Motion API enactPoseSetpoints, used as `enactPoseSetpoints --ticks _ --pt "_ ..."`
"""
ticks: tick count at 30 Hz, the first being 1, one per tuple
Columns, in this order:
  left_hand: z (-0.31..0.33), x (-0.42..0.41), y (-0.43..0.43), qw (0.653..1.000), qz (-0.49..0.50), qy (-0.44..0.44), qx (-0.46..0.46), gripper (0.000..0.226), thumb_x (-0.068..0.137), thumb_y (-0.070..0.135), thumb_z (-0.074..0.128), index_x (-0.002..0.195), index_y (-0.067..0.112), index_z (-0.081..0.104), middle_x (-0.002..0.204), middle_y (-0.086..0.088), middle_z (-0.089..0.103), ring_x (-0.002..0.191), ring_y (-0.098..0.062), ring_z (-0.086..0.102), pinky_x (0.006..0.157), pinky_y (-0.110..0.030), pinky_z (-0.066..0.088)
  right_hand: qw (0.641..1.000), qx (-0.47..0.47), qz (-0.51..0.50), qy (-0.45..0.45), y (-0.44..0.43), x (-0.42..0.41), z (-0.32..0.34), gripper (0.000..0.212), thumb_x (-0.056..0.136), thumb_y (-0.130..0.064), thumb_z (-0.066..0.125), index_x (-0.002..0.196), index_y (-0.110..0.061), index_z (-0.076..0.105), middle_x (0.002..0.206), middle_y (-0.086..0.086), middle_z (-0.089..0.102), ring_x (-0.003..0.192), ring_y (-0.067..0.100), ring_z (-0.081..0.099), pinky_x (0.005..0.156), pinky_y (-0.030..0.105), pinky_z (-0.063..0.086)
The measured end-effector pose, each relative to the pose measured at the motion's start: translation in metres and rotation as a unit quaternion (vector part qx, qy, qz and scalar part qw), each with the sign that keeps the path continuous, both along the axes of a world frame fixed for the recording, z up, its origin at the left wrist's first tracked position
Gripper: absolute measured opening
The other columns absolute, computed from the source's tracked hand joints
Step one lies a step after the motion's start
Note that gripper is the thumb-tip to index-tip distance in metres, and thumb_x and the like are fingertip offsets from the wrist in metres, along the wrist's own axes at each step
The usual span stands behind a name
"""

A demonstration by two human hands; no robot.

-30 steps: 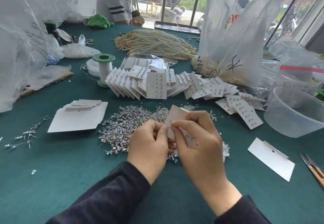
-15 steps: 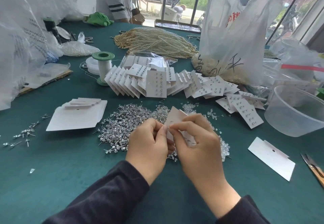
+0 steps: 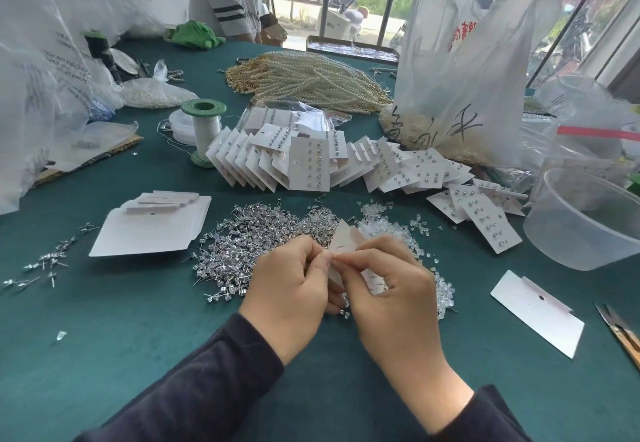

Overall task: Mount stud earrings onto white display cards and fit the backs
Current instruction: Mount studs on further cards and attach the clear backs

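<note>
Green tabletop (image 3: 138,320) carries a broad pile of loose studs (image 3: 256,233). Beyond the pile, dozens of filled cards (image 3: 308,164) fan out, so a fair share of the work looks done. Left of the pile a stack of blank cards (image 3: 152,230) waits, so plenty remains. Over the pile's near edge, the left hand (image 3: 287,289) and right hand (image 3: 391,289) both pinch one white card (image 3: 343,237) — whether a stud or a back sits between the fingertips, I cannot tell.
</note>
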State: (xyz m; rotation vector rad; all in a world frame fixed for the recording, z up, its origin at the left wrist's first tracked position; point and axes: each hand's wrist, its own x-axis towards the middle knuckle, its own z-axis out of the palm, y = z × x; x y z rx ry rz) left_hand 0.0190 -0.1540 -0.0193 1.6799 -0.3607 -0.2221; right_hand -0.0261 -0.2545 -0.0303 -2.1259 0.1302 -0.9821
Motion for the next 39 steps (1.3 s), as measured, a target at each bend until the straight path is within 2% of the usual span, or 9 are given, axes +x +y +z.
enactPoseSetpoints --ticks 5,8,11,19,26,31,33,37,39 --pt "0.005 0.005 0.0 0.996 -0.013 0.074 -0.047 0.024 0.091 0.003 0.046 0.068 0.003 0.052 0.042 -0.001 0.059 0.039 -0.016 0.059 0.039 -0.024 0.051 1.0 0.011 0.004 0.005 0.002 0.0 0.004 0.006 0.073 -0.011 0.068 0.076 -0.014 0.073 0.074 -0.003 0.06 0.075 0.01 0.058 0.068 0.014 0.043" --pt "0.005 0.004 0.001 0.999 -0.005 0.039 -0.031 0.022 0.09 0.004 0.049 0.069 0.005 0.054 0.044 -0.001 0.059 0.041 -0.017 0.06 0.042 -0.026 0.052 1.0 0.01 -0.001 0.001 0.002 -0.003 0.006 0.004 0.073 -0.01 0.066 0.076 -0.011 0.068 0.076 -0.004 0.057 0.077 0.003 0.056 0.072 0.007 0.039" --pt "0.003 0.002 0.001 1.0 0.01 -0.015 -0.006 0.024 0.089 0.005 0.052 0.065 0.008 0.054 0.048 -0.001 0.059 0.043 -0.016 0.062 0.044 -0.029 0.054 1.0 -0.005 -0.012 -0.007 0.002 -0.005 0.006 0.002 0.072 -0.007 0.066 0.073 -0.009 0.067 0.075 -0.003 0.057 0.074 0.003 0.053 0.07 0.005 0.037" --pt "0.004 0.0 0.001 0.997 0.023 -0.073 0.03 0.022 0.088 0.004 0.052 0.066 0.004 0.055 0.054 -0.009 0.062 0.048 -0.021 0.064 0.049 -0.035 0.056 1.0 -0.022 -0.021 0.0 0.005 -0.005 0.006 0.002 0.072 -0.009 0.066 0.071 -0.011 0.068 0.076 -0.004 0.059 0.078 0.012 0.059 0.072 0.012 0.041" --pt "0.003 0.001 0.002 0.997 0.013 -0.074 0.033 0.022 0.088 0.002 0.051 0.066 0.003 0.053 0.056 -0.013 0.063 0.048 -0.022 0.064 0.047 -0.033 0.055 0.999 -0.045 -0.027 -0.005 0.006 -0.004 0.006 0.004 0.074 -0.008 0.065 0.073 -0.007 0.069 0.077 0.0 0.061 0.075 0.018 0.06 0.07 0.024 0.046" --pt "0.004 0.001 0.005 0.999 0.003 -0.041 0.001 0.027 0.088 0.004 0.05 0.061 0.005 0.052 0.054 -0.01 0.06 0.046 -0.021 0.063 0.045 -0.031 0.053 0.992 -0.113 -0.037 -0.04 0.008 -0.006 0.006 0.012 0.08 -0.011 0.06 0.073 -0.006 0.068 0.078 0.002 0.061 0.076 0.019 0.058 0.069 0.025 0.045" --pt "0.003 0.001 0.006 0.999 0.004 -0.045 -0.001 0.027 0.088 0.004 0.05 0.061 0.007 0.052 0.054 -0.01 0.061 0.046 -0.021 0.063 0.046 -0.031 0.054 0.991 -0.122 -0.044 -0.044 0.008 -0.005 0.005 0.008 0.078 -0.007 0.063 0.072 -0.006 0.068 0.078 0.002 0.062 0.075 0.019 0.057 0.069 0.025 0.046" --pt "0.007 -0.001 0.006 0.998 -0.019 -0.042 -0.042 0.025 0.088 0.008 0.053 0.063 0.004 0.054 0.053 -0.008 0.062 0.047 -0.021 0.063 0.047 -0.03 0.053 0.996 -0.073 -0.032 -0.049 0.006 -0.005 0.008 0.005 0.075 -0.004 0.065 0.074 -0.008 0.067 0.08 -0.001 0.06 0.079 0.013 0.059 0.072 0.016 0.044" --pt "0.012 -0.002 0.007 0.995 -0.055 -0.024 -0.085 0.026 0.085 0.024 0.054 0.068 0.006 0.057 0.055 -0.007 0.064 0.05 -0.022 0.064 0.048 -0.03 0.054 0.999 -0.003 -0.009 -0.04 0.001 -0.006 0.013 0.007 0.076 -0.006 0.063 0.077 -0.013 0.065 0.083 -0.006 0.059 0.085 0.007 0.06 0.076 0.013 0.043"
